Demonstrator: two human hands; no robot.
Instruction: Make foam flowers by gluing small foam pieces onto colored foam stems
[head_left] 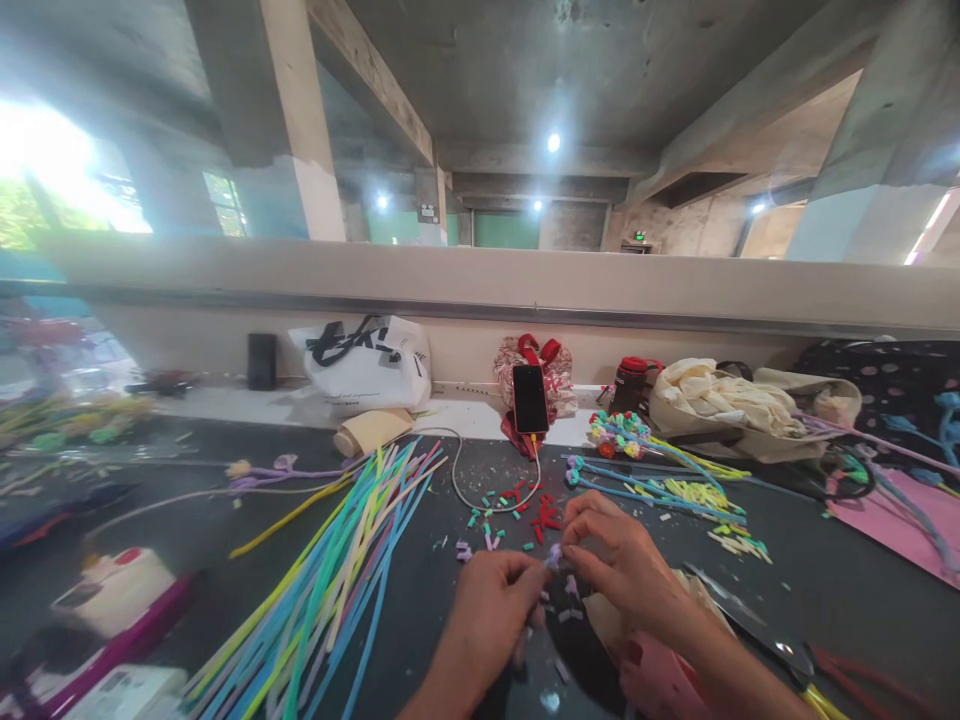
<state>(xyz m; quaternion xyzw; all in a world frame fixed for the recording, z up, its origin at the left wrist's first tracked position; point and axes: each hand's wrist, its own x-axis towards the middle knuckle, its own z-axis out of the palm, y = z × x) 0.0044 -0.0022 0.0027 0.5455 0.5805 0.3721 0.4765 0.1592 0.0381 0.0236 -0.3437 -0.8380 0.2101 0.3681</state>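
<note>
My left hand [491,600] and my right hand [619,550] meet low in the middle of the head view, fingertips pinched together. Between them shows a small light-purple fuzzy piece [554,556], looking like pipe cleaner; its exact shape is partly hidden by the fingers. Short purple cut pieces [571,586] lie just below the hands. Beyond them are red pieces [546,515] and green pieces [487,505]. A bundle of long pastel pipe cleaners [330,570] is spread left of my left hand. Scissors [750,615] lie to the right of my right forearm.
A phone [531,400] stands upright at the back with a cable [457,480] looping forward. Yellow cut pieces [694,493] and finished-looking fuzzy flowers [619,430] lie at right. A white bag [364,370], a dark bottle [630,385] and a beige bag [720,400] line the partition.
</note>
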